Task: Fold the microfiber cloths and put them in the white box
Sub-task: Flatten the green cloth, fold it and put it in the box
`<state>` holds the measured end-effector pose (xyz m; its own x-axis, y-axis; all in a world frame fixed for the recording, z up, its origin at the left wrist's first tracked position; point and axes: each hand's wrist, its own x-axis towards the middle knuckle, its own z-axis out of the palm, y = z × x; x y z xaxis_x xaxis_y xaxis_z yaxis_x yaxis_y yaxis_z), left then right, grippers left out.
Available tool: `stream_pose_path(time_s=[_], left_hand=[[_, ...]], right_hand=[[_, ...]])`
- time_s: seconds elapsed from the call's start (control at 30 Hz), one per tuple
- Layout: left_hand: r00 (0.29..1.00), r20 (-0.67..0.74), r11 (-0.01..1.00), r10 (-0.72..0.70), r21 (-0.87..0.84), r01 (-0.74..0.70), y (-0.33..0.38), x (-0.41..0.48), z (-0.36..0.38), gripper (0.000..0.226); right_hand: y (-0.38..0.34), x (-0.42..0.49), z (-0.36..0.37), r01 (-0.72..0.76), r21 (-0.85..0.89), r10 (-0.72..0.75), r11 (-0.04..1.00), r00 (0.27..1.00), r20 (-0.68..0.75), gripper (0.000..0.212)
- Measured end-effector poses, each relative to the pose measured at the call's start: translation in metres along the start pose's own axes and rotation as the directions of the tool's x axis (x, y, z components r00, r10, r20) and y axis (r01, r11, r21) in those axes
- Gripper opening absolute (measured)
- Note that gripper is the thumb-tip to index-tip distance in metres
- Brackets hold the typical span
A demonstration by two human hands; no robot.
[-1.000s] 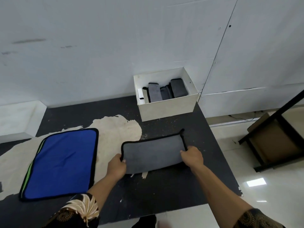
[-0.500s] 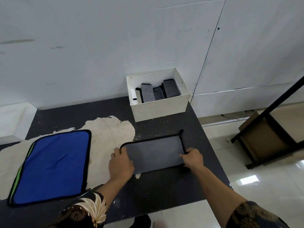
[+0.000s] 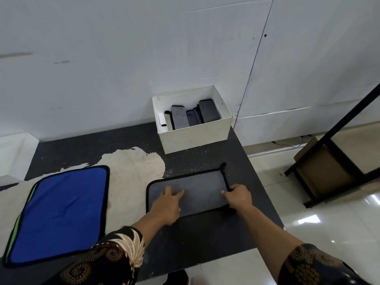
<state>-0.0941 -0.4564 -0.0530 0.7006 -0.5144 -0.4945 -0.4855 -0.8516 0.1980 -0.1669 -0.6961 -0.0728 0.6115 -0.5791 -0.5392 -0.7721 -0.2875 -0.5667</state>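
Grey cloth point(image 3: 197, 188), folded, lies flat on the dark desk point(image 3: 205, 239) in front of the white box point(image 3: 195, 138). Left hand point(image 3: 167, 204) rests on it palm down, fingers point(image 3: 176, 195) spread flat, gripping nothing. Right hand point(image 3: 238, 196) pinches the cloth's right edge; blue cloth point(image 3: 59, 212) lies well to the left.

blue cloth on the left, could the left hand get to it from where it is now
Probably yes. The left hand lies flat on the grey cloth, holding nothing, and the blue cloth lies flat on the same table to its left, with only bare tabletop between them.
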Motion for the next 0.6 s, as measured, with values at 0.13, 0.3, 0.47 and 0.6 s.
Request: stream_pose_path(time_s=[0.13,0.3,0.47,0.6], left_hand=[[0.995,-0.042,0.956,-0.085,-0.284,0.07,0.013,0.007,-0.012,0.062],[0.992,0.032,0.745,-0.118,-0.657,0.11,0.036,0.022,-0.031,0.055],[0.989,0.104,0.467,-0.105,-0.873,0.142,0.066,0.033,-0.059,0.053],[0.97,0.206,0.285,-0.132,-0.929,0.236,0.074,0.039,-0.063,0.047]], right_hand=[[-0.005,-0.003,-0.003,0.045,-0.032,-0.046,0.998,0.998,-0.031,0.041],[-0.02,-0.019,-0.007,0.148,0.017,-0.146,0.989,0.985,-0.097,0.035],[-0.037,-0.047,-0.001,0.359,-0.008,-0.357,0.933,0.925,-0.127,0.031],[-0.045,-0.068,0.016,0.522,-0.078,-0.528,0.849,0.845,-0.088,0.03]])
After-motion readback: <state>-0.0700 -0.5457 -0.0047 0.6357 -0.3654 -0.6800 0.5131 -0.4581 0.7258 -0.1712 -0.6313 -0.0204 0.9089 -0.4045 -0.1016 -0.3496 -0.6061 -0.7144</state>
